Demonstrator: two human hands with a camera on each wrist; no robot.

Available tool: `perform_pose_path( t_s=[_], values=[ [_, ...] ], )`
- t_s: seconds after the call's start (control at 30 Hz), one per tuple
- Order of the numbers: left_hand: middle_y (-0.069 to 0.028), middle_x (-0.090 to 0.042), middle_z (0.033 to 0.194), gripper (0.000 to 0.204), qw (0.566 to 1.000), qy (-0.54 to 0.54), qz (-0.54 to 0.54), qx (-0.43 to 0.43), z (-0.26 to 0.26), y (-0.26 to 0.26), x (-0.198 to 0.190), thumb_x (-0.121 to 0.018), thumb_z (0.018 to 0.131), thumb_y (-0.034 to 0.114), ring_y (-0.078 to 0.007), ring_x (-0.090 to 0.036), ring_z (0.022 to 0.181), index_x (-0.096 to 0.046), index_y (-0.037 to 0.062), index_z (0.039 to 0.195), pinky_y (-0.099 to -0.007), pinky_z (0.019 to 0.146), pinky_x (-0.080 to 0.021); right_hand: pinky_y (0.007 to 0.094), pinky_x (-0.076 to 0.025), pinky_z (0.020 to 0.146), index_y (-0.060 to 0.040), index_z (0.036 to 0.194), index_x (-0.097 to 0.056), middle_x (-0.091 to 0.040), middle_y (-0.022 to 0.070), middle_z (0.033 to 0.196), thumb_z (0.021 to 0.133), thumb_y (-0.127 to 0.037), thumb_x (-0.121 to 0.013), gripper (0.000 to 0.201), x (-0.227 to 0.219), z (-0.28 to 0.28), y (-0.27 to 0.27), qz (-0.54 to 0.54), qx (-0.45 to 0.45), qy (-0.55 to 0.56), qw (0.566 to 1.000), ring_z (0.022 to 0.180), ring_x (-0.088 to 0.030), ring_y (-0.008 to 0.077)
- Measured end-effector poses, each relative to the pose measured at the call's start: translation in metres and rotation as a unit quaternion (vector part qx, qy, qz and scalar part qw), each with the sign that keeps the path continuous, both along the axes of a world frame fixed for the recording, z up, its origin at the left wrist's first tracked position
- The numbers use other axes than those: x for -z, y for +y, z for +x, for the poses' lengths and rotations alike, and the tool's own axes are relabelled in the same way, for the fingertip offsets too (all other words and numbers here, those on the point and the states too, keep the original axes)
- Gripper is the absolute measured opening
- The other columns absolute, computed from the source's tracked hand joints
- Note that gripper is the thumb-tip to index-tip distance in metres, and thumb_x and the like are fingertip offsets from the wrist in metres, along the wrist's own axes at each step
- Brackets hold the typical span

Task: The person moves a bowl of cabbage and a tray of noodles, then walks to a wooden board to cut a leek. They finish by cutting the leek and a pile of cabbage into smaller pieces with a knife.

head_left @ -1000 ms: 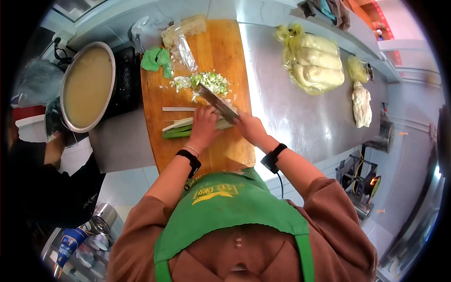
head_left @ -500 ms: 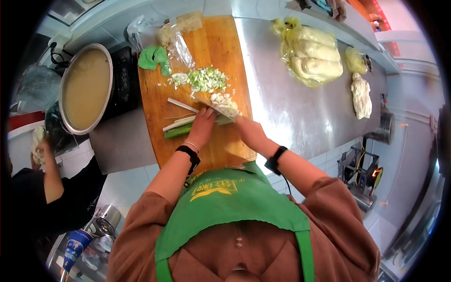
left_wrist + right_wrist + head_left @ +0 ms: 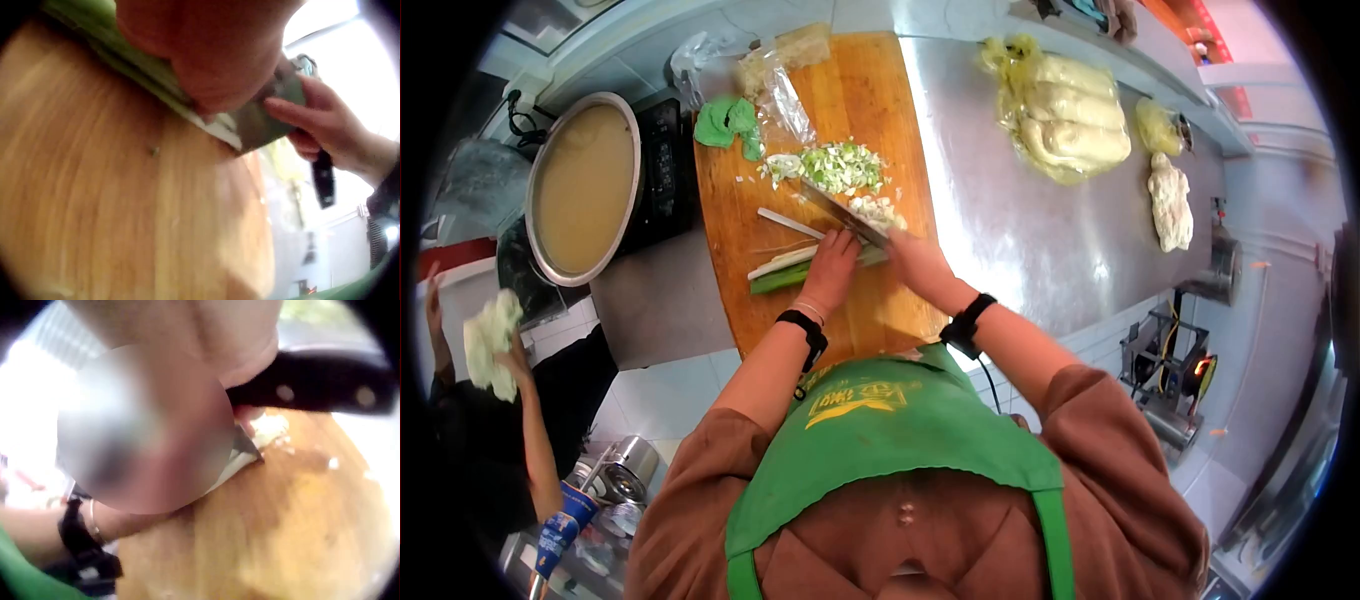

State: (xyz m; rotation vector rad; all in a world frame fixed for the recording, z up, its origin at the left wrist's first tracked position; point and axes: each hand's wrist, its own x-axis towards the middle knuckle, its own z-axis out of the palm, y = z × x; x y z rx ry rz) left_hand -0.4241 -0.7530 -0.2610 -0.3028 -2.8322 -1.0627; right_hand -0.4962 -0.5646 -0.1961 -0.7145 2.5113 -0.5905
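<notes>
On the wooden cutting board [image 3: 880, 325] my left hand [image 3: 830, 275] holds down a bundle of leeks [image 3: 783, 278], white and green, with bent fingers close to the blade. My right hand [image 3: 922, 272] grips the black handle [image 3: 325, 384] of a cleaver [image 3: 832, 206]. The blade slants across the board just beyond the left fingers, at the leeks' cut end [image 3: 225, 132]. Beyond it lies a pile of chopped green and white leek [image 3: 840, 167], and a paler chopped heap [image 3: 878, 211] sits right by the blade. A loose white stalk [image 3: 788, 222] lies left of the cleaver.
A wide pot of cloudy liquid [image 3: 580, 190] stands left of the board. Green plastic [image 3: 725, 122] and a clear bag [image 3: 788, 105] lie at its far end. On the steel counter [image 3: 1010, 260] are bagged dough rolls [image 3: 1075, 125] and a wrapped pale lump [image 3: 1168, 205]. Another person holds something pale [image 3: 492, 345].
The cleaver has shifted along the leeks, and freshly cut pale pieces now lie beside its blade. The loose stalk has turned aslant. At the left, the other person has raised a pale soft thing.
</notes>
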Motion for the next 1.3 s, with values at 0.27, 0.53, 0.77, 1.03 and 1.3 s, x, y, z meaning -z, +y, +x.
perform_pose_path(
  t_s=[0.27, 0.53, 0.77, 1.03, 1.3],
  values=[
    [-0.0147, -0.055, 0.113, 0.029, 1.0, 0.01, 0.013, 0.0, 0.001, -0.001, 0.007, -0.075, 0.076, 0.005, -0.0378, -0.052, 0.109, -0.059, 0.0028, 0.101, -0.0464, 0.096, -0.046, 0.0538, -0.05, 0.071, -0.0048, 0.104, -0.052, -0.066, 0.024, 0.089, 0.098, -0.015, -0.056, 0.012, -0.016, 0.016, 0.022, -0.02, 0.009, -0.017, 1.0, 0.083, -0.065, 0.0462],
    [-0.0155, -0.054, 0.113, 0.031, 0.999, 0.036, 0.004, 0.012, -0.003, 0.008, 0.005, -0.075, 0.077, 0.004, -0.0381, -0.052, 0.109, -0.057, 0.0026, 0.102, -0.0464, 0.095, -0.046, 0.0533, -0.051, 0.065, -0.0038, 0.101, -0.053, -0.066, 0.0226, 0.083, 0.097, -0.014, -0.058, 0.013, -0.006, -0.015, 0.006, -0.08, 0.004, 0.047, 0.996, 0.077, -0.066, 0.0448],
    [-0.0175, -0.052, 0.119, 0.038, 1.0, 0.015, -0.006, -0.024, -0.008, 0.006, -0.02, -0.077, 0.075, 0.008, -0.0408, -0.05, 0.114, -0.056, 0.0009, 0.106, -0.0485, 0.1, -0.044, 0.0519, -0.052, 0.062, -0.003, 0.1, -0.052, -0.066, 0.0199, 0.077, 0.093, -0.005, -0.056, 0.008, -0.047, 0.0, 0.029, 0.001, -0.034, 0.059, 0.998, 0.071, -0.067, 0.0422],
    [-0.0183, -0.052, 0.117, 0.034, 0.998, -0.055, -0.002, 0.011, -0.006, 0.001, -0.004, -0.074, 0.078, 0.006, -0.0408, -0.05, 0.114, -0.057, -0.0003, 0.107, -0.0475, 0.1, -0.044, 0.0519, -0.052, 0.066, -0.0044, 0.105, -0.052, -0.067, 0.0238, 0.084, 0.101, -0.016, -0.056, 0.013, -0.001, -0.008, 0.011, -0.063, 0.035, -0.037, 0.997, 0.077, -0.065, 0.0458],
    [-0.0177, -0.053, 0.115, 0.035, 1.0, -0.005, 0.0, -0.004, -0.002, 0.005, 0.0, -0.075, 0.078, 0.005, -0.0397, -0.051, 0.11, -0.058, -0.0007, 0.108, -0.0483, 0.098, -0.045, 0.053, -0.051, 0.067, -0.0037, 0.103, -0.05, -0.064, 0.0249, 0.083, 0.1, -0.015, -0.057, 0.013, -0.008, 0.02, 0.029, -0.042, 0.009, 0.047, 0.998, 0.08, -0.064, 0.0473]
  ],
)
